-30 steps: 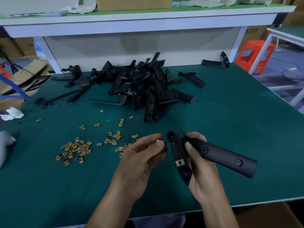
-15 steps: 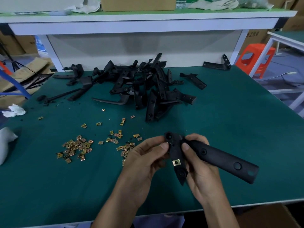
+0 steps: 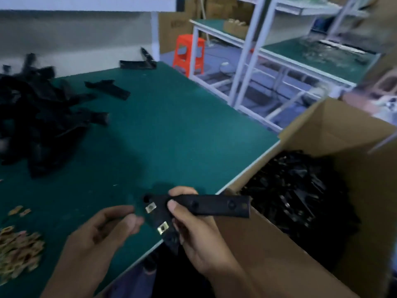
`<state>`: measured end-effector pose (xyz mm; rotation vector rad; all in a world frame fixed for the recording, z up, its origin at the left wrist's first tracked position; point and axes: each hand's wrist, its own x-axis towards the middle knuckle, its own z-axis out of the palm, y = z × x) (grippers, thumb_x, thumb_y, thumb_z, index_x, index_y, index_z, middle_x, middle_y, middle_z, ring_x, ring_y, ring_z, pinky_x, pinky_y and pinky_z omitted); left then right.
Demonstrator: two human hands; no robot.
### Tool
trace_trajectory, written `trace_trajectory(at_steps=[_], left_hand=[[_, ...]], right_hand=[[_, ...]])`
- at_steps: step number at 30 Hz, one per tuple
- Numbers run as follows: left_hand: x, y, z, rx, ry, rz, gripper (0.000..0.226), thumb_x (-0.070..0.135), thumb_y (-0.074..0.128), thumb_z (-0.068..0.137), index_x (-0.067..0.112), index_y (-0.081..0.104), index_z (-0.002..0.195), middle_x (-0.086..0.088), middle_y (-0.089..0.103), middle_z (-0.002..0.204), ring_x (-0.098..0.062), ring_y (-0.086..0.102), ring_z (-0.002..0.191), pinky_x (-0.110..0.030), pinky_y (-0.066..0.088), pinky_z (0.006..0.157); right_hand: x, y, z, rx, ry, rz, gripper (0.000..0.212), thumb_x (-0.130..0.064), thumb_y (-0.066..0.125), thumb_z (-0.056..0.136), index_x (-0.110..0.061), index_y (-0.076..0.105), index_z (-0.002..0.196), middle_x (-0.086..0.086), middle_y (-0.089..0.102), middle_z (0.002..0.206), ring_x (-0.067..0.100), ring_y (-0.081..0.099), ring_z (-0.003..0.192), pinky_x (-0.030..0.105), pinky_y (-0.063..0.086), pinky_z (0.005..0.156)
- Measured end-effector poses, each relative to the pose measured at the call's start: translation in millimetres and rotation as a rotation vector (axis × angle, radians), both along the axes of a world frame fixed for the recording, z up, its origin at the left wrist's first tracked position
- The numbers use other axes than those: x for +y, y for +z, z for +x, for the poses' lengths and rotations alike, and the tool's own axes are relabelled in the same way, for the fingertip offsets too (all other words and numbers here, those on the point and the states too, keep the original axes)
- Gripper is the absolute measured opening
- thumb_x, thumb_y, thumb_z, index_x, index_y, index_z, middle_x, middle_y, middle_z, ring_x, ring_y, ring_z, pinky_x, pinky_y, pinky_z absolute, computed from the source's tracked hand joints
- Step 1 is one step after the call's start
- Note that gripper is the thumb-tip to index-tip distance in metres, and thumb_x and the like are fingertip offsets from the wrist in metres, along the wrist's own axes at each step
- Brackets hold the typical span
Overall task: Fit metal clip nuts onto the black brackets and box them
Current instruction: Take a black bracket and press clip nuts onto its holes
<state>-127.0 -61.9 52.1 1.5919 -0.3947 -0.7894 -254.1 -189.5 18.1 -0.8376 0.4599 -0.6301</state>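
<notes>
My right hand (image 3: 197, 231) grips a black bracket (image 3: 214, 206) near the table's front right corner. Two metal clip nuts (image 3: 150, 207) sit on the bracket's short arm, and its long arm points right over the rim of an open cardboard box (image 3: 268, 244). The box holds many black brackets (image 3: 300, 190). My left hand (image 3: 103, 235) hovers just left of the bracket with fingers loosely curled and holds nothing that I can see. Loose clip nuts (image 3: 17, 250) lie in a heap at the lower left. A pile of bare brackets (image 3: 38, 117) covers the table's left side.
The green table (image 3: 171, 130) ends at a white edge beside the box. Two single brackets (image 3: 107, 89) lie apart near the far edge. An orange stool (image 3: 189, 54) and white-framed benches (image 3: 279, 61) stand to the right.
The view has swung right, bringing the cardboard box into sight. A second clip nut now sits on the bracket. My left hand has come off the bracket, and the right hand carries it toward the box.
</notes>
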Motion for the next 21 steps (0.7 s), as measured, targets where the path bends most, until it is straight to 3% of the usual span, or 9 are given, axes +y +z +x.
trace_trajectory(at_steps=[2, 4, 7, 9, 10, 12, 14, 19, 21], left_hand=[[-2.6, -5.3, -7.4, -0.085, -0.087, 0.001, 0.02, 0.014, 0.067, 0.088, 0.032, 0.075, 0.094, 0.001, 0.079, 0.087, -0.009, 0.074, 0.083, -0.016, 0.055, 0.065], [-4.0, -11.1, -5.8, -0.142, -0.138, 0.012, 0.029, 0.011, 0.063, 0.091, 0.038, 0.074, 0.092, 0.002, 0.079, 0.088, -0.01, 0.074, 0.084, -0.015, 0.054, 0.064], [-2.6, -15.9, 3.6, -0.167, -0.163, 0.027, 0.038, 0.005, 0.058, 0.093, 0.039, 0.076, 0.089, 0.0, 0.079, 0.086, -0.006, 0.074, 0.078, -0.011, 0.053, 0.06], [1.7, -16.8, 7.9, -0.205, -0.131, 0.031, 0.034, 0.007, 0.06, 0.093, 0.038, 0.075, 0.091, 0.0, 0.079, 0.087, -0.007, 0.074, 0.08, -0.014, 0.054, 0.062], [5.0, -16.7, 10.3, -0.213, -0.092, 0.03, 0.031, 0.009, 0.061, 0.092, 0.036, 0.075, 0.093, 0.0, 0.079, 0.088, -0.008, 0.074, 0.081, -0.015, 0.055, 0.065], [14.2, -17.6, 17.5, -0.188, 0.013, 0.025, 0.023, 0.008, 0.063, 0.092, 0.027, 0.076, 0.091, 0.0, 0.079, 0.087, -0.011, 0.075, 0.083, -0.023, 0.059, 0.072], [25.7, -15.5, 26.7, -0.156, 0.106, 0.032, 0.021, 0.002, 0.062, 0.093, 0.018, 0.074, 0.09, -0.003, 0.079, 0.085, -0.013, 0.074, 0.082, -0.02, 0.058, 0.069], [61.6, -15.3, 50.4, -0.148, 0.264, 0.054, 0.017, 0.004, 0.063, 0.094, 0.018, 0.074, 0.094, -0.003, 0.079, 0.088, -0.012, 0.074, 0.083, -0.012, 0.053, 0.066], [76.1, -15.8, 56.2, -0.102, 0.321, 0.057, 0.017, 0.006, 0.063, 0.094, 0.019, 0.074, 0.094, -0.003, 0.078, 0.089, -0.011, 0.074, 0.085, -0.017, 0.055, 0.071]], right_hand=[[-30.9, 0.4, -35.9, -0.013, -0.225, 0.259, 0.026, -0.019, 0.076, 0.088, -0.021, 0.069, 0.112, 0.005, 0.071, 0.104, 0.017, 0.069, 0.091, 0.027, 0.054, 0.075], [-66.8, 5.8, -74.8, -0.061, -0.485, 0.411, 0.045, -0.035, 0.069, 0.09, -0.015, 0.062, 0.13, 0.005, 0.07, 0.1, 0.017, 0.068, 0.089, 0.027, 0.056, 0.072], [-101.7, 6.8, -119.8, -0.017, -0.802, 0.488, 0.083, -0.058, 0.06, 0.092, -0.001, 0.038, 0.148, 0.01, 0.064, 0.115, 0.022, 0.065, 0.1, 0.034, 0.054, 0.083], [-106.1, -1.0, -127.1, 0.033, -0.867, 0.488, 0.087, -0.055, 0.057, 0.096, -0.002, 0.022, 0.156, 0.015, 0.062, 0.121, 0.027, 0.064, 0.105, 0.038, 0.051, 0.09], [-105.8, -4.7, -120.8, 0.073, -0.845, 0.459, 0.079, -0.051, 0.056, 0.099, -0.004, 0.026, 0.155, 0.015, 0.063, 0.118, 0.026, 0.065, 0.102, 0.037, 0.051, 0.09], [-100.4, -8.9, -92.7, 0.152, -0.727, 0.325, 0.047, -0.04, 0.056, 0.102, -0.011, 0.052, 0.138, 0.013, 0.067, 0.108, 0.021, 0.066, 0.087, 0.032, 0.054, 0.079], [-90.0, -5.8, -50.2, 0.187, -0.564, 0.124, 0.02, -0.029, 0.061, 0.1, -0.019, 0.066, 0.116, 0.011, 0.07, 0.097, 0.017, 0.066, 0.074, 0.029, 0.054, 0.067], [-65.4, 20.4, 93.1, 0.369, -0.049, -0.792, 0.022, -0.01, 0.069, 0.095, -0.029, 0.072, 0.106, -0.011, 0.069, 0.077, 0.002, 0.062, 0.071, 0.017, 0.05, 0.071], [-53.2, 27.0, 156.1, 0.424, 0.104, -1.116, 0.024, -0.015, 0.067, 0.095, -0.03, 0.068, 0.114, -0.016, 0.068, 0.094, 0.001, 0.063, 0.084, 0.022, 0.05, 0.083]])
